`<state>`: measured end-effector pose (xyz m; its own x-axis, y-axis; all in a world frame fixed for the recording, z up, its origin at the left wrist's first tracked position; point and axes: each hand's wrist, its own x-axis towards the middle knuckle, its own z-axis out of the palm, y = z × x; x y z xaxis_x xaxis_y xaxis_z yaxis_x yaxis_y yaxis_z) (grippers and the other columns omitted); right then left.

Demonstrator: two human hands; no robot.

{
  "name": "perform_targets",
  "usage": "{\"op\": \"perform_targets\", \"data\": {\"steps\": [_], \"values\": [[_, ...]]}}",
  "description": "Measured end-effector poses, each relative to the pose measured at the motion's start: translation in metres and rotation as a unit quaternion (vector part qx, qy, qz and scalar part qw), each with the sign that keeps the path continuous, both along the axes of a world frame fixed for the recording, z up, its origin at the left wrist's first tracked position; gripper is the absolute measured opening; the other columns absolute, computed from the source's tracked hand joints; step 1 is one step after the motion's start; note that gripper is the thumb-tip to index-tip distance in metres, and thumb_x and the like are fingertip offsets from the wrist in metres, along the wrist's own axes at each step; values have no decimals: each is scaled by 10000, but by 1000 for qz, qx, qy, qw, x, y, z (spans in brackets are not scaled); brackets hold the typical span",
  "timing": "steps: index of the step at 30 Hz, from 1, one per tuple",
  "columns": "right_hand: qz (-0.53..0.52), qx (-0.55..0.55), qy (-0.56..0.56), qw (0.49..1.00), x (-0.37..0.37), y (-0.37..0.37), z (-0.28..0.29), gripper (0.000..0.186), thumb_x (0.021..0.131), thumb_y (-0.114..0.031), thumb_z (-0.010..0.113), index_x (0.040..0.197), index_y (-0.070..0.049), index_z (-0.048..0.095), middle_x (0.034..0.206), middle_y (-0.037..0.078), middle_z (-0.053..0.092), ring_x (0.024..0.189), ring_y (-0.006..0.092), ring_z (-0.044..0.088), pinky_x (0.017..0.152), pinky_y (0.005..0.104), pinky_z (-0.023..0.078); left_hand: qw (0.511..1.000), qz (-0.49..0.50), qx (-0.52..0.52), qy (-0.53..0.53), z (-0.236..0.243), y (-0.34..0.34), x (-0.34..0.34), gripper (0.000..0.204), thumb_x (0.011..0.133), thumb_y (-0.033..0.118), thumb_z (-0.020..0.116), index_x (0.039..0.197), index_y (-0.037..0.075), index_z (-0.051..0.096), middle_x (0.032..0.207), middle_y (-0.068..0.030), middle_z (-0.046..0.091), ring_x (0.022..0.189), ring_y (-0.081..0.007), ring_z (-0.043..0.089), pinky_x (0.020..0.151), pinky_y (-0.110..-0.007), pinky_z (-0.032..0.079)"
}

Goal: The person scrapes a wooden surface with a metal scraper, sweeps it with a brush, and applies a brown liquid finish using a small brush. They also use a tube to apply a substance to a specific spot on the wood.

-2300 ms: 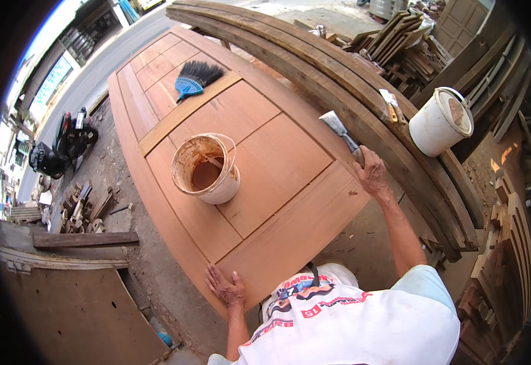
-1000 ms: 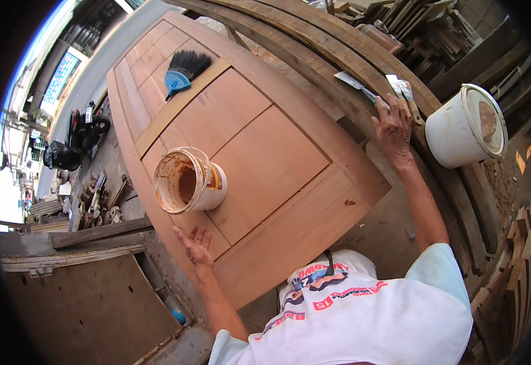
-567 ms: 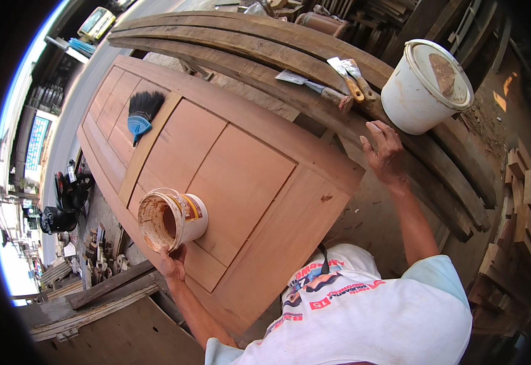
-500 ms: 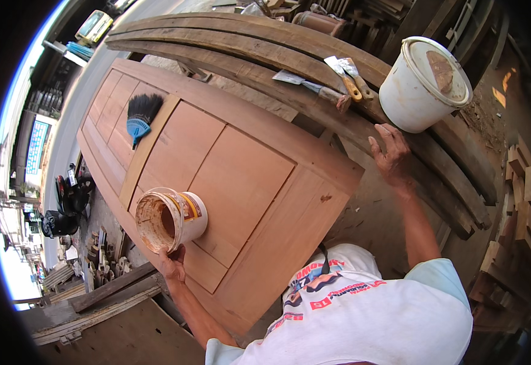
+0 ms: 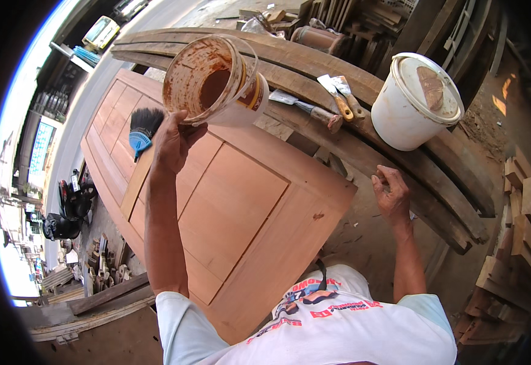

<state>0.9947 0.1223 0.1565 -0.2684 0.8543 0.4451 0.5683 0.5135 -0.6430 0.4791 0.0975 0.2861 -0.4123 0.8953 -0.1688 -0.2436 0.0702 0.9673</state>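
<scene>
My left hand [image 5: 175, 139] grips the near rim of a small white bucket [image 5: 248, 117], holding it up above the far side of a wooden door panel [image 5: 241, 201]. The bucket is tilted with its mouth toward me; reddish-brown residue coats its inside, and its wire handle [image 5: 254, 67] stands up. My right hand [image 5: 392, 191] hangs in the air beside the dark timber beams, its fingers loosely bent with nothing in them. Closest to it is a larger white lidded bucket [image 5: 399, 112] standing on the beams.
A blue-handled black brush [image 5: 143, 131] lies on the door. Two putty knives [image 5: 341, 100] and a paintbrush [image 5: 314, 112] rest on the long timber beams [image 5: 363, 143]. Stacked wood offcuts [image 5: 524, 225] stand at the right; a parked motorcycle [image 5: 70, 204] is at the left, by the road.
My left hand has lifted the small bucket off the door and carried it away from me toward the beams. My right hand has drawn back slightly and its fingers have bent more.
</scene>
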Motion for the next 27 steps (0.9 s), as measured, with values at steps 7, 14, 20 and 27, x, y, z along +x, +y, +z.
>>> {"op": "perform_targets", "data": {"steps": [7,14,20,27], "values": [[-26,-77,-31,996,45,-32,-7,283,949,-101,738,1206,8,695,1067,180,719,776,281,731,719,394,590,997,-65,-32,16,5,169,78,421,1044,213,577,1268,-142,543,1128,-255,691,941,-327,762,876,-375,693],[-108,-56,-7,993,75,-31,20,289,972,-78,729,1250,-4,697,1013,152,719,815,251,735,726,376,597,980,-70,-122,143,-1,224,114,693,1012,529,595,1280,-110,595,1071,-235,710,900,-277,751,768,-354,670],[-191,91,46,976,67,13,80,311,1002,-87,722,1303,-18,691,1023,116,705,879,200,688,791,354,585,978,-47,-106,176,-12,207,119,1015,941,863,465,1342,-59,602,1072,-230,721,845,-253,747,721,-340,648],[-129,142,50,980,37,26,97,299,1000,-80,725,1291,-17,698,1026,106,707,884,200,681,805,349,577,994,-40,-29,101,-51,131,95,1015,1006,793,445,1574,-47,391,977,-135,689,828,-190,710,728,-299,606]]}}
